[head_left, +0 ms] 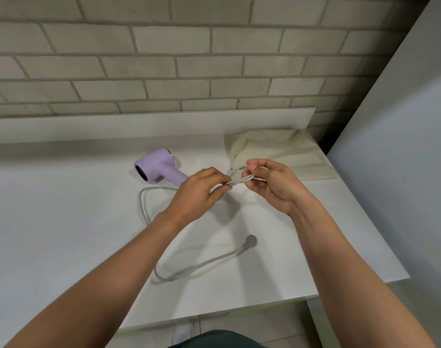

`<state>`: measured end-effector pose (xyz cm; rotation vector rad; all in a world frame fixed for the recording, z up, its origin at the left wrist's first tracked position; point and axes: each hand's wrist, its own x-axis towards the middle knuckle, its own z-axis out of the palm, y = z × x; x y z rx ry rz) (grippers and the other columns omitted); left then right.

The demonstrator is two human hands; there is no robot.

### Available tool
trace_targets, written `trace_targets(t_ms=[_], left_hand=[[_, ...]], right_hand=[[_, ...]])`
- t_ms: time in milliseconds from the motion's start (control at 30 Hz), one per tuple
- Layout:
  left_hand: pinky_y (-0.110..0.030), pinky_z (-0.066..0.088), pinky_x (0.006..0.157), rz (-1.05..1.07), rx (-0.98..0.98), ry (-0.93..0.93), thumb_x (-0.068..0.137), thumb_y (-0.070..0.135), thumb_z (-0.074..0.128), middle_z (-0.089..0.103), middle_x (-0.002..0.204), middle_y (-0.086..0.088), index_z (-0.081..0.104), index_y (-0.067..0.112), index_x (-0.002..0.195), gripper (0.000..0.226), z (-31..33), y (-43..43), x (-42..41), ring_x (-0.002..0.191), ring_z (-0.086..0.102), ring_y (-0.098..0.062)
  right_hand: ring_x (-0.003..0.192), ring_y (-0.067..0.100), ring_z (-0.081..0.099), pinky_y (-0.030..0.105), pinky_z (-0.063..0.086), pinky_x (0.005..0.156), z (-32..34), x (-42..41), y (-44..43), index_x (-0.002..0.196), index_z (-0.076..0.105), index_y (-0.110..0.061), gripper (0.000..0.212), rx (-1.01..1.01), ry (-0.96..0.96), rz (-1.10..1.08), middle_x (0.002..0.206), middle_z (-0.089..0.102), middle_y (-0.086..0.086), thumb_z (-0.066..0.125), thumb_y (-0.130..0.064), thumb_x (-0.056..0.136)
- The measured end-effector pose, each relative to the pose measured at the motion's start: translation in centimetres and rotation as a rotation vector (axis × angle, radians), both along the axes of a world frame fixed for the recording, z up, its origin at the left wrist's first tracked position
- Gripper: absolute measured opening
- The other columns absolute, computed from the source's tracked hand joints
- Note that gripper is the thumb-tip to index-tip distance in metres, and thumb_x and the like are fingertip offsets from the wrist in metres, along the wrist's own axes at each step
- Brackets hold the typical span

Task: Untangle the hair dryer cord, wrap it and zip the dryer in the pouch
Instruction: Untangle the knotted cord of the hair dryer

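Hands first, since they're doing all the work in the head view: the left hand (201, 189) and the right hand (269, 182) are both raised a bit above the white surface (51, 209), close together, each pinching the tangled part of the pale grey hair dryer cord (201, 266). Left fingers are curled around the twisted bit, while the right thumb and fingers are holding a small loop (239, 179) of the same cord, so neither hand is free. The lilac plastic hair dryer (159, 168) is lying on its side on the surface just left of the hands, round open end facing the camera and handle pointing toward the left hand. From there the cord swings out to the left in a big curve, goes under the left forearm, curls round near the front edge and ends at the round grey plug (250, 240), which is lying flat on the surface below the hands. The cream fabric pouch (277, 151) is sitting slumped at the back right of the surface, right behind the right hand, and I can't make out the zip. Behind it all is a pale brick wall (164, 59).
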<state>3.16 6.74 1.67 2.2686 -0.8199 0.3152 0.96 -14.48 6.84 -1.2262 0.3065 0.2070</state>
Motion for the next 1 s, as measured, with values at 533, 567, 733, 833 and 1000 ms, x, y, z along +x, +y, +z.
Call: trace_targets(t_ms=[533,567,733,833,1000], left_hand=[[-0.015,0.052,0.078,-0.033,-0.08,0.367,0.087,0.021,0.081,0.078,0.089,0.01,0.071,0.02,0.096,0.014,3.4,0.4,1.5,0.086,0.072,-0.001],[-0.018,0.054,0.079,-0.038,-0.076,0.368,0.087,0.021,0.081,0.078,0.088,0.009,0.072,0.019,0.096,0.013,3.4,0.5,1.5,0.086,0.073,-0.003],[-0.017,0.053,0.071,-0.032,-0.12,0.364,0.087,0.02,0.081,0.077,0.082,0.01,0.074,0.02,0.093,0.009,3.3,1.0,1.3,0.079,0.073,-0.005],[-0.019,0.052,0.067,-0.031,-0.126,0.384,0.088,0.021,0.08,0.077,0.082,0.011,0.074,0.022,0.094,0.008,3.0,1.4,1.4,0.077,0.072,-0.005],[-0.01,0.048,0.076,-0.05,-0.185,0.386,0.091,0.017,0.077,0.076,0.086,0.01,0.075,0.015,0.096,0.006,3.3,1.9,1.1,0.084,0.072,-0.001]], right_hand=[[0.098,0.016,0.052,0.04,0.052,0.069,0.1,0.1,0.5,0.117,0.074,-0.028,0.022,-1.538,-0.861,0.331,0.104,0.065,-0.011,0.07,-0.03,0.096],[0.096,0.018,0.054,0.04,0.052,0.065,0.0,0.2,0.6,0.115,0.075,-0.027,0.02,-1.554,-0.889,0.307,0.101,0.065,-0.009,0.07,-0.031,0.096],[0.082,0.019,0.058,0.039,0.052,0.057,-0.7,-0.1,0.7,0.105,0.079,-0.029,0.015,-1.526,-0.974,0.193,0.092,0.065,-0.01,0.069,-0.036,0.096],[0.082,0.016,0.061,0.041,0.054,0.061,-1.0,-0.5,0.7,0.102,0.079,-0.028,0.017,-1.423,-0.958,0.137,0.094,0.066,-0.01,0.067,-0.037,0.096],[0.084,0.011,0.064,0.031,0.055,0.074,-0.9,-0.8,0.6,0.103,0.078,-0.02,0.011,-1.127,-0.868,0.074,0.098,0.066,-0.01,0.071,-0.026,0.097]])
